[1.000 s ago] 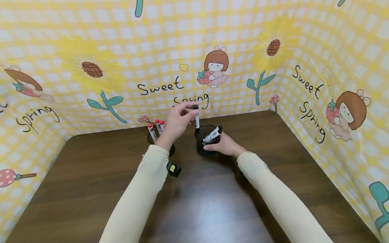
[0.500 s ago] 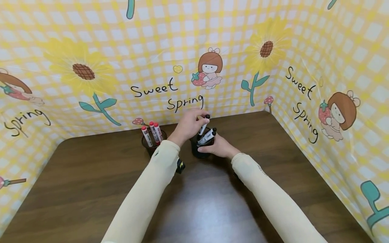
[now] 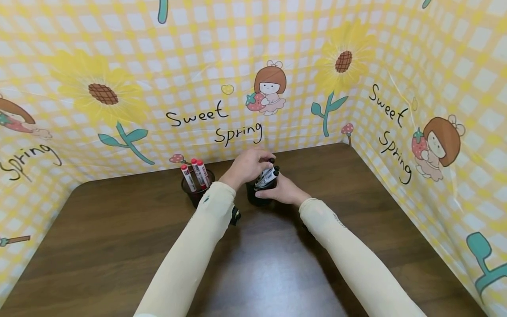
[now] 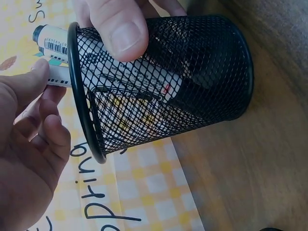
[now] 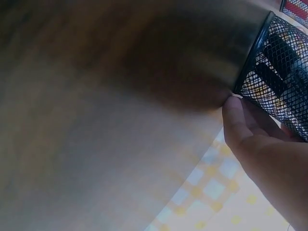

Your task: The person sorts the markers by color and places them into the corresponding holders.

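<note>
With its fingertips my left hand [image 3: 246,167] pinches the top of a white marker [image 4: 58,76]. The marker's lower part is inside a black mesh pen holder [image 4: 211,67]. My right hand [image 3: 288,190] grips this holder from the right side, thumb across the front, as the left wrist view shows. Another white marker [image 3: 269,176] with a black cap leans in the same holder, its cap above the rim. In the right wrist view, the right hand's fingers [image 5: 237,118] lie along the mesh.
Left of my hands stands a second mesh pen holder [image 3: 186,185] with several red-capped markers [image 3: 201,171]. A small black object [image 3: 235,215] shows by the left wrist. The brown table [image 3: 119,246] meets a yellow checked cloth [image 3: 190,79] behind and at the sides.
My left hand has moved right and down, and its marker has gone from above the holder to mostly inside it. The right hand keeps its grip on the holder. The head view has shifted slightly.
</note>
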The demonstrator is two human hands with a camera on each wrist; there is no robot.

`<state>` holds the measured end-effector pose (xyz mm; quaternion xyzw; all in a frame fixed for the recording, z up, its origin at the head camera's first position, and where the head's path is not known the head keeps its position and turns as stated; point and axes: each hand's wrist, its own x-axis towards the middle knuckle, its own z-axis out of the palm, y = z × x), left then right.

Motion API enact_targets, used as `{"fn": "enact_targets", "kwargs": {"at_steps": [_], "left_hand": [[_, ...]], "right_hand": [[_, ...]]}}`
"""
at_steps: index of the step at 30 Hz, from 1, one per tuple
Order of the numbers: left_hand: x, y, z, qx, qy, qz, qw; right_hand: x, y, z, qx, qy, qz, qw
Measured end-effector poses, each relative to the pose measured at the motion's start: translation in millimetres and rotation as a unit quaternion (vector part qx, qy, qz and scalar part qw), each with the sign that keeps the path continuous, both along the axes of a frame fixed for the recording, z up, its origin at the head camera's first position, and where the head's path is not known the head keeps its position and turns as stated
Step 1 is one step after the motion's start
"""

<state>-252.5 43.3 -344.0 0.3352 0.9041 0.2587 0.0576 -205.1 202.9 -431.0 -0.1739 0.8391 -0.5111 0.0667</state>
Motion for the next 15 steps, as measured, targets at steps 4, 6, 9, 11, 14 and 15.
{"fn": "enact_targets", "kwargs": {"at_steps": [4, 6, 9, 11, 14, 15], "left_hand": [[1.7, -0.4, 1.0, -0.008, -0.01, -0.001, 0.9999], [2.5, -1.4, 0.4, -0.01, -0.013, 0.002, 0.9999], [3.0, -2.9, -1.6, 0.002, -0.015, 0.007, 0.9999], [4.6, -6.7, -1.7, 0.031, -0.022, 0.012, 0.9992], [9.2, -16.9, -1.0, 0.113, -0.039, 0.02, 0.9926], [11.6, -21.2, -0.2, 0.15, -0.045, 0.021, 0.9874]], "right_hand": [[-1.1, -1, 0.5, 0.015, -0.005, -0.005, 0.9999], [-0.9, -2, 0.2, 0.019, -0.008, -0.008, 0.9997], [-0.3, -1, -1.0, 0.019, -0.013, -0.013, 0.9997], [0.4, 1, -1.3, 0.022, -0.015, -0.019, 0.9995], [1.5, 4, -1.3, 0.027, -0.018, -0.03, 0.999], [1.9, 6, -0.8, 0.028, -0.018, -0.033, 0.9989]]}}
